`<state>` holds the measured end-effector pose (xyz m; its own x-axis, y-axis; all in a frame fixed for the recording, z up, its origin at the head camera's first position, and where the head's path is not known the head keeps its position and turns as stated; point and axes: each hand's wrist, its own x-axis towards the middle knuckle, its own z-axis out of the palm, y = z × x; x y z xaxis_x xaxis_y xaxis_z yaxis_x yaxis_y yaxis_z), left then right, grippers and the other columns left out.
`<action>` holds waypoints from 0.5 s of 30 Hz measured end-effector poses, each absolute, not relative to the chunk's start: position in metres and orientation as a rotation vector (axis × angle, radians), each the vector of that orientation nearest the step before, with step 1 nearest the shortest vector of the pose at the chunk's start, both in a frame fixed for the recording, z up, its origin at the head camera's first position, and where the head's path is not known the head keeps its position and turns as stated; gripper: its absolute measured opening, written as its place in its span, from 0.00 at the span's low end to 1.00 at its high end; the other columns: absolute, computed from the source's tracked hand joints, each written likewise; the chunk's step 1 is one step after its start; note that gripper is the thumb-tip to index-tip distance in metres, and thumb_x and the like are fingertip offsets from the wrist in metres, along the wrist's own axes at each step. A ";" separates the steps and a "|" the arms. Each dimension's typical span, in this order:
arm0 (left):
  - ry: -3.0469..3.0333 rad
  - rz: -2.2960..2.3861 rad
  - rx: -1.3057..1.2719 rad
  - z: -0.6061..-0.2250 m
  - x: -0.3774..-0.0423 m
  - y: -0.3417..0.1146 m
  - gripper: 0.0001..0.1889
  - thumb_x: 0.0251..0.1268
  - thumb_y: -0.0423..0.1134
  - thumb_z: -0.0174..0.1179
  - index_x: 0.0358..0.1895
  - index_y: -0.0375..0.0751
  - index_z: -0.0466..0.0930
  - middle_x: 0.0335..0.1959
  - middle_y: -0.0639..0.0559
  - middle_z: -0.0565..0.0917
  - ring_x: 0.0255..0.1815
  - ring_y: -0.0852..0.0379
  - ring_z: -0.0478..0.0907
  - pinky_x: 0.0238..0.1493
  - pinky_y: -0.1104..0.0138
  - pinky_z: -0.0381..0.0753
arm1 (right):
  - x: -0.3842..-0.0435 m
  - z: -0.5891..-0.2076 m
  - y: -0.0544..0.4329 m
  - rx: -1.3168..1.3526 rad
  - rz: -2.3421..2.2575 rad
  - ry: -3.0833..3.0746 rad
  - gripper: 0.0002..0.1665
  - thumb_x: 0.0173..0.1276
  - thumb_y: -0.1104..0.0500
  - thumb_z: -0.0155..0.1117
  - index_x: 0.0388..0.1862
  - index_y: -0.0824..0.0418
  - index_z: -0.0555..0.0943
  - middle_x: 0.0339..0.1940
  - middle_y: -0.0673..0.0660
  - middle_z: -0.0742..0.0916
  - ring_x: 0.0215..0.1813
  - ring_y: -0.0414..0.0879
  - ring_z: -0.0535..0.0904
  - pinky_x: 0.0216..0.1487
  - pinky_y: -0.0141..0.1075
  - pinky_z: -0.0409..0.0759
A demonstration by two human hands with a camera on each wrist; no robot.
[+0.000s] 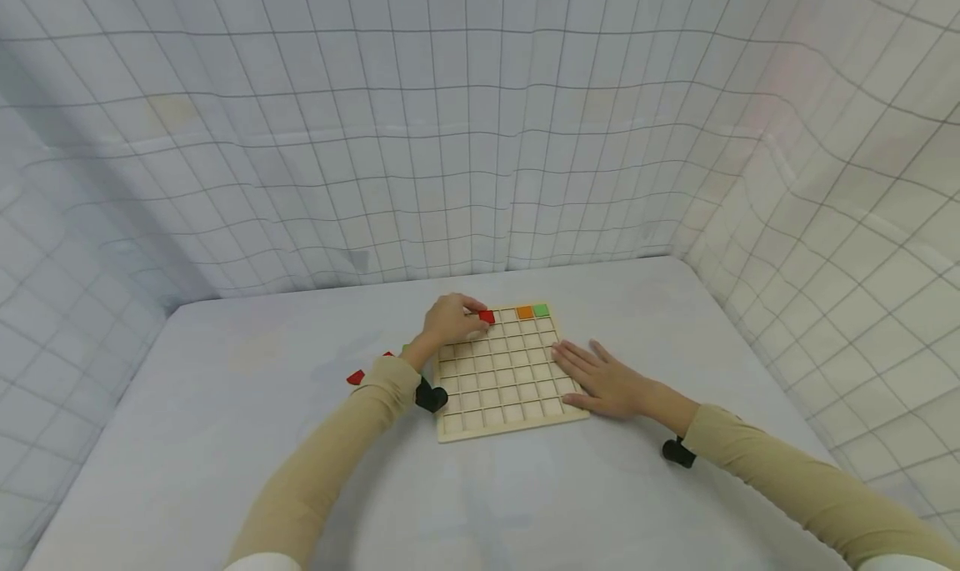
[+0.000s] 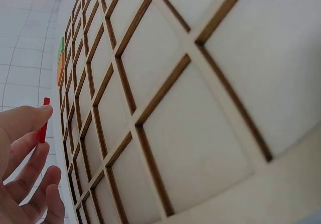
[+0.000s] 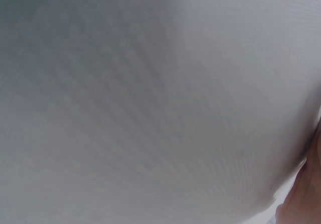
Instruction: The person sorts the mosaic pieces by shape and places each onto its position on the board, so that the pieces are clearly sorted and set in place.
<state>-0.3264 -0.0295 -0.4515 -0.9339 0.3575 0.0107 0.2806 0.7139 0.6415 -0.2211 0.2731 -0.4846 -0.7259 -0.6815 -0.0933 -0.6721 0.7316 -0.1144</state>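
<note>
A wooden grid board [image 1: 495,428] lies on the white-covered table. Over its far left part, my left hand [image 1: 450,318] pinches a thin red square tile [image 1: 487,316] between thumb and fingers; the left wrist view shows this red tile [image 2: 44,121] edge-on, off the board's surface. In the far row an orange tile [image 1: 525,312] and a green tile [image 1: 541,310] sit side by side near the right corner. My right hand [image 1: 611,382] rests on the board's right edge with its fingers straight. The right wrist view holds mostly blurred white cloth.
Left of the board lie loose red tiles [image 1: 356,378], partly hidden behind the left forearm, with a bit of green beside the wrist. A black wrist device [image 1: 431,396] overlaps the board's left edge. White grid-patterned curtains [image 1: 480,179] surround the table.
</note>
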 end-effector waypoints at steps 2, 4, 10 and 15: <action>2.794 1.037 0.521 -0.452 -0.327 -0.026 0.18 0.56 0.44 0.67 0.50 0.44 0.85 0.51 0.48 0.85 0.33 0.56 0.75 0.23 0.74 0.67 | -0.221 -0.485 0.273 -1.104 -0.091 2.807 0.45 0.76 0.38 0.41 0.79 0.61 0.43 0.80 0.58 0.49 0.81 0.53 0.42 0.74 0.61 0.43; 2.795 1.048 0.508 -0.453 -0.328 -0.023 0.18 0.56 0.43 0.67 0.50 0.44 0.85 0.50 0.48 0.85 0.34 0.56 0.76 0.24 0.73 0.68 | -0.222 -0.486 0.273 -1.116 -0.090 2.811 0.44 0.76 0.38 0.41 0.79 0.62 0.44 0.80 0.59 0.49 0.80 0.53 0.43 0.74 0.62 0.44; 2.788 1.069 0.458 -0.458 -0.330 -0.013 0.18 0.54 0.42 0.66 0.50 0.46 0.85 0.49 0.50 0.85 0.43 0.53 0.80 0.28 0.71 0.73 | -0.221 -0.486 0.272 -1.140 -0.103 2.817 0.44 0.75 0.39 0.42 0.78 0.63 0.46 0.80 0.60 0.51 0.80 0.55 0.45 0.73 0.63 0.45; 2.792 1.083 0.469 -0.459 -0.332 -0.004 0.17 0.57 0.42 0.66 0.50 0.47 0.85 0.49 0.49 0.86 0.45 0.51 0.82 0.27 0.71 0.74 | -0.221 -0.483 0.272 -1.108 -0.118 2.801 0.44 0.76 0.39 0.43 0.78 0.63 0.45 0.80 0.60 0.50 0.80 0.55 0.43 0.74 0.63 0.43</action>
<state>-0.3324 -0.0042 -0.4588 -0.9461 0.3237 0.0091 0.2451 0.6976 0.6733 -0.2206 0.2723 -0.4828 -0.7226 -0.6855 -0.0894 -0.6755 0.7276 -0.1192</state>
